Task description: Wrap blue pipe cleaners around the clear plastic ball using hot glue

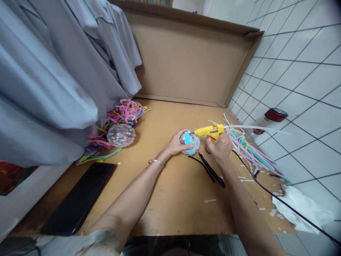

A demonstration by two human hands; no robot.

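Note:
A clear faceted ball [196, 143] with blue pipe cleaner strips across it rests in my left hand [174, 143], whose fingers and thumb are wrapped around its left side. My right hand [220, 145] grips a yellow glue gun [209, 131] by its handle. The gun's nozzle points left and meets, or nearly meets, the blue strips at the top of the ball. A long translucent glue stick [247, 127] sticks out of the gun's back. Black pipe cleaners [210, 170] lie on the table just below the ball, between my forearms.
Left stand another clear ball [121, 135], a pile of colourful pipe cleaners [128, 113] and a black phone [80, 199]. Right are loose pipe cleaners [253, 153], a red-lidded jar [275, 115], white tissue [301, 204] and the black cord [279, 197]. A cardboard panel [186, 60] closes the back.

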